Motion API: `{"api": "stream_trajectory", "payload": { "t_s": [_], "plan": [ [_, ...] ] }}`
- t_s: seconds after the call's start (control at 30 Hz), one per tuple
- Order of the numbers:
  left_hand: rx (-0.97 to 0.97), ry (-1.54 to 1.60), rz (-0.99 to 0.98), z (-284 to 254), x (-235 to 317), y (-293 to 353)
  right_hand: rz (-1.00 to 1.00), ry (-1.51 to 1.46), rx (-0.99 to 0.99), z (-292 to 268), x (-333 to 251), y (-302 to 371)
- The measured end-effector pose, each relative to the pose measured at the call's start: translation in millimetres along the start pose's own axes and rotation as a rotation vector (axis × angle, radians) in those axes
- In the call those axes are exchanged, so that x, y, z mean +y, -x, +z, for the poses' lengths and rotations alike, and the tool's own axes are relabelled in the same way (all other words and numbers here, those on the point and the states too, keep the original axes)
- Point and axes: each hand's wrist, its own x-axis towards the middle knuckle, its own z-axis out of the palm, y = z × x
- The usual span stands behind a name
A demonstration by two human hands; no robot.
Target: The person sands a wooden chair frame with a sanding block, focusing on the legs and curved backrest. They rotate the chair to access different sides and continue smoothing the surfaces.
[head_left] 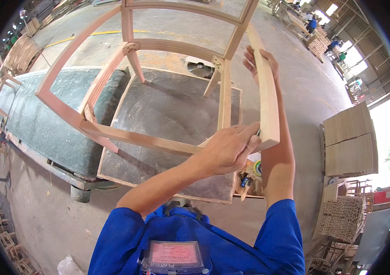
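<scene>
A bare wooden chair frame (147, 141) with curved arms and open seat rails stands on a dark-topped, wood-edged work table (158, 103). My left hand (231, 149) is closed at the near end of the chair's right armrest (267, 101). Its thumb and fingers pinch against the inner side, where a small dark bit shows that I cannot make out. Farther along, my right hand (270, 64) reaches round the same armrest from outside and below. Its fingers loosely wrap to the inner side, and the armrest hides the palm.
A round saw blade (199, 68) lies at the table's far edge. Below the near right corner sit a tape roll (258, 168) and small tools in a box. To the left runs a long green-topped bench (57, 114). Stacked wooden panels (350, 142) stand at right; people work far off.
</scene>
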Motion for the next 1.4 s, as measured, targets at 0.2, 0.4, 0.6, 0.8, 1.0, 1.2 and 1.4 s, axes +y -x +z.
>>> {"api": "stream_trajectory", "payload": {
  "t_s": [0.2,0.4,0.6,0.8,1.0,1.2,1.4],
  "plan": [
    [-0.031,-0.124,-0.031,-4,-22,14,-0.02,-0.015,-0.016,7,0,-2],
    [0.072,-0.166,0.049,1,-28,20,-0.02,-0.021,-0.006,15,2,-4],
    [-0.09,-0.077,-0.033,-5,-1,-3,-0.05,-0.037,0.0,-2,2,-2],
    [-0.083,-0.353,-0.066,-4,-44,46,-0.082,0.002,-0.01,10,4,-5],
    [0.209,-0.243,0.215,-32,20,-11,-0.011,-0.139,-0.058,8,-6,5],
    [0.031,-0.294,-0.067,-32,42,-17,-0.08,-0.048,0.046,33,-7,19],
    [-0.056,-0.313,-0.115,-7,-34,19,-0.039,-0.133,0.107,31,-10,15]
  ]
}}
